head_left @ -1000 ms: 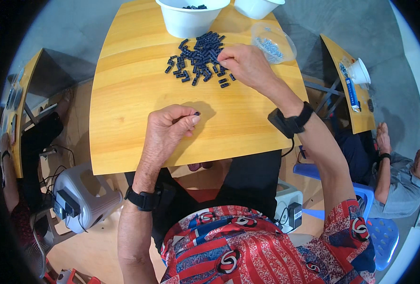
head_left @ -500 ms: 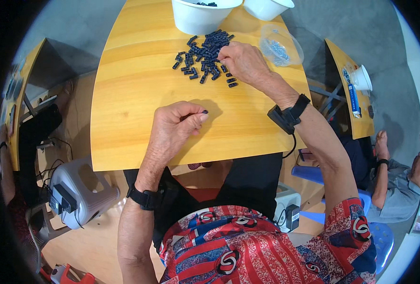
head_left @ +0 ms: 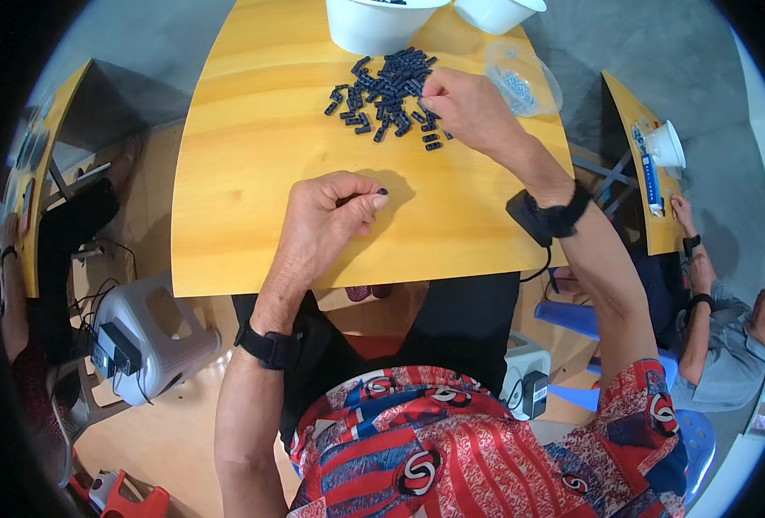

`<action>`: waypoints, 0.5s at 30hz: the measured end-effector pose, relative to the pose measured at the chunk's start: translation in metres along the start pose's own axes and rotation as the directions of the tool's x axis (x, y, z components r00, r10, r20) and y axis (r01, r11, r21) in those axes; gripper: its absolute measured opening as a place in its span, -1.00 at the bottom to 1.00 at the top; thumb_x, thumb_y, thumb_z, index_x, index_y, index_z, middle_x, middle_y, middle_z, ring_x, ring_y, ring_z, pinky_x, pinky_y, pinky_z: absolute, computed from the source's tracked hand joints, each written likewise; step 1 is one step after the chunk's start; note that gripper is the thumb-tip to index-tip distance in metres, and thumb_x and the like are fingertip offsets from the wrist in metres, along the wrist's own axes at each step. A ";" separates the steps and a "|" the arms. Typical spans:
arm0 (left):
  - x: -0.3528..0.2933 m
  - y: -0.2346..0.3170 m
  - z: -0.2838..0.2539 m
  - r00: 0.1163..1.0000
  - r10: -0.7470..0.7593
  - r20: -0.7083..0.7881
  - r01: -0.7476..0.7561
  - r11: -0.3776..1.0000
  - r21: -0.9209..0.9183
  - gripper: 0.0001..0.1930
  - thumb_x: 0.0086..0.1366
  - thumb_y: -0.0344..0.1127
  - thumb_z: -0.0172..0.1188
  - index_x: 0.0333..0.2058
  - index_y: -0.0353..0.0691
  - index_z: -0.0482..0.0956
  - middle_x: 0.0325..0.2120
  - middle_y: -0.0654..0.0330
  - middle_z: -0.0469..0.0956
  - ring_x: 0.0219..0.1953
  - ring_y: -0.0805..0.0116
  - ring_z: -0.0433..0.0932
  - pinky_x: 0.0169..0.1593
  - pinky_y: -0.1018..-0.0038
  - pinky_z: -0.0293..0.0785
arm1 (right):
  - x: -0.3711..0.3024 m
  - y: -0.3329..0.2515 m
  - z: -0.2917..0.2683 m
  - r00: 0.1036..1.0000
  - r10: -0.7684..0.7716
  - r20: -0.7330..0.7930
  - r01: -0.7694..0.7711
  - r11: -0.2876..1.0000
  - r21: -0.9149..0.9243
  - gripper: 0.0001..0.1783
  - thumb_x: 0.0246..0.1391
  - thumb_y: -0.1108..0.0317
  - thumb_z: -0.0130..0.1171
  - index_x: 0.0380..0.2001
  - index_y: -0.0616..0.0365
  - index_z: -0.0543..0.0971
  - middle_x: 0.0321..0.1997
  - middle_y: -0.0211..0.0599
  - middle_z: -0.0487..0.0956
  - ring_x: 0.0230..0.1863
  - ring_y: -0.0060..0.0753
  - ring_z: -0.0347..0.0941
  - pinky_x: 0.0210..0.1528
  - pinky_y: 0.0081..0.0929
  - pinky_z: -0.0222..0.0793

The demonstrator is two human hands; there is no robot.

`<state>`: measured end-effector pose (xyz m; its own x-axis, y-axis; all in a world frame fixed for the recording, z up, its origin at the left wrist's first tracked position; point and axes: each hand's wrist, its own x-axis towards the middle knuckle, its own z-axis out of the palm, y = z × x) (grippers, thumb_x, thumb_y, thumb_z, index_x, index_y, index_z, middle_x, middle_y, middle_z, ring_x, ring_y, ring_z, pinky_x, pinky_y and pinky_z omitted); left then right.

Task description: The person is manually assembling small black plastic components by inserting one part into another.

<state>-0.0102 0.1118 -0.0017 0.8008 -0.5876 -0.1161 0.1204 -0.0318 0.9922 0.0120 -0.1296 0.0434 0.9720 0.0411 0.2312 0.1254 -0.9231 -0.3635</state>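
1. In the head view, the left hand (head_left: 335, 216) was over the near half of a yellow wooden table (head_left: 244, 173), thumb and forefinger pinched on a small dark piece (head_left: 383, 192), its wrist above the front edge.
2. The right hand (head_left: 473, 108) had its fingers curled together at the right side of a loose heap of small black oblong parts (head_left: 391, 82); whether it gripped one could not be told.
3. The heap lay toward the far side, in front of a round white plastic bucket (head_left: 380, 30). A stretch of wood separated it from the left hand, and a wider one ran to the left edge.
4. Right of the right hand, a clear shallow plastic dish (head_left: 550, 86) of tiny silvery pieces (head_left: 519, 91) reached the table's right edge, below a smaller white tub (head_left: 496, 15).
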 end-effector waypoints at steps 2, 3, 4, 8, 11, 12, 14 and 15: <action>-0.001 -0.001 -0.003 1.000 -0.006 0.010 0.006 1.000 0.002 -0.87 0.18 -0.43 0.24 -0.31 -0.37 0.60 -0.54 0.28 0.56 -0.52 0.61 0.46 -0.43 0.65 0.45 | -0.016 -0.019 -0.015 0.979 0.160 0.127 -0.187 0.953 0.238 -0.91 -0.03 0.43 0.14 -0.44 0.22 0.52 -0.54 -0.22 0.54 -0.58 -0.27 0.49 -0.50 -0.40 0.41; -0.002 -0.002 -0.004 1.000 -0.011 0.004 0.011 1.000 0.006 -0.87 0.18 -0.44 0.23 -0.31 -0.37 0.60 -0.53 0.28 0.56 -0.52 0.61 0.46 -0.43 0.65 0.45 | -0.025 -0.026 -0.019 0.949 0.219 0.229 -0.299 0.858 0.417 -0.92 -0.02 0.44 0.14 -0.44 0.23 0.51 -0.56 -0.27 0.54 -0.61 -0.40 0.47 -0.55 -0.50 0.38; -0.002 -0.002 -0.004 1.000 -0.014 0.003 0.014 1.000 0.009 -0.87 0.18 -0.44 0.23 -0.31 -0.37 0.60 -0.53 0.28 0.56 -0.52 0.61 0.46 -0.43 0.65 0.45 | -0.035 -0.031 -0.022 0.907 0.255 0.336 -0.410 0.718 0.562 -0.92 0.00 0.45 0.14 -0.43 0.25 0.51 -0.59 -0.32 0.53 -0.64 -0.52 0.45 -0.59 -0.61 0.35; 0.000 -0.006 -0.001 1.000 -0.009 0.006 0.009 1.000 0.007 -0.86 0.18 -0.43 0.23 -0.30 -0.37 0.61 -0.52 0.28 0.57 -0.53 0.62 0.46 -0.42 0.66 0.45 | -0.077 -0.041 -0.009 0.876 0.255 0.408 -0.480 0.532 0.697 -0.90 0.03 0.46 0.13 -0.42 0.28 0.50 -0.57 -0.38 0.53 -0.60 -0.68 0.43 -0.60 -0.73 0.31; 0.000 -0.004 0.003 1.000 0.027 0.003 -0.027 0.999 0.044 -0.87 0.17 -0.43 0.24 -0.31 -0.35 0.61 -0.51 0.29 0.57 -0.52 0.62 0.47 -0.41 0.66 0.45 | -0.096 -0.043 0.005 0.900 0.319 0.297 -0.425 0.488 0.762 -0.87 0.05 0.45 0.12 -0.34 0.29 0.52 -0.56 -0.40 0.53 -0.60 -0.67 0.43 -0.59 -0.73 0.32; -0.001 -0.006 0.004 0.999 0.044 0.024 -0.046 0.997 0.066 -0.86 0.17 -0.43 0.24 -0.31 -0.35 0.61 -0.52 0.30 0.57 -0.51 0.61 0.47 -0.41 0.66 0.45 | -0.100 -0.039 0.009 0.912 0.325 0.251 -0.390 0.490 0.779 -0.84 0.06 0.45 0.11 -0.29 0.29 0.53 -0.53 -0.40 0.54 -0.59 -0.68 0.43 -0.59 -0.74 0.32; -0.001 -0.009 0.006 0.997 0.062 0.044 -0.066 0.994 0.091 -0.86 0.17 -0.42 0.25 -0.31 -0.35 0.61 -0.52 0.31 0.57 -0.51 0.61 0.47 -0.41 0.66 0.44 | -0.105 -0.038 0.011 0.922 0.329 0.204 -0.351 0.492 0.797 -0.80 0.07 0.45 0.10 -0.23 0.30 0.53 -0.50 -0.40 0.55 -0.58 -0.70 0.43 -0.59 -0.75 0.32; -0.002 -0.010 0.008 0.998 0.066 0.023 -0.068 0.993 0.098 -0.86 0.17 -0.42 0.25 -0.31 -0.35 0.61 -0.53 0.31 0.57 -0.51 0.62 0.47 -0.41 0.67 0.43 | -0.107 -0.038 0.010 0.910 0.342 0.235 -0.380 0.459 0.803 -0.78 0.09 0.44 0.09 -0.19 0.30 0.53 -0.47 -0.39 0.56 -0.57 -0.71 0.43 -0.58 -0.76 0.32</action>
<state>-0.0175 0.1069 -0.0112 0.7930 -0.6072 -0.0494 0.0078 -0.0710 0.9974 -0.0952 -0.0955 0.0230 0.9739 -0.1886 -0.1263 -0.1527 -0.1324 -0.9794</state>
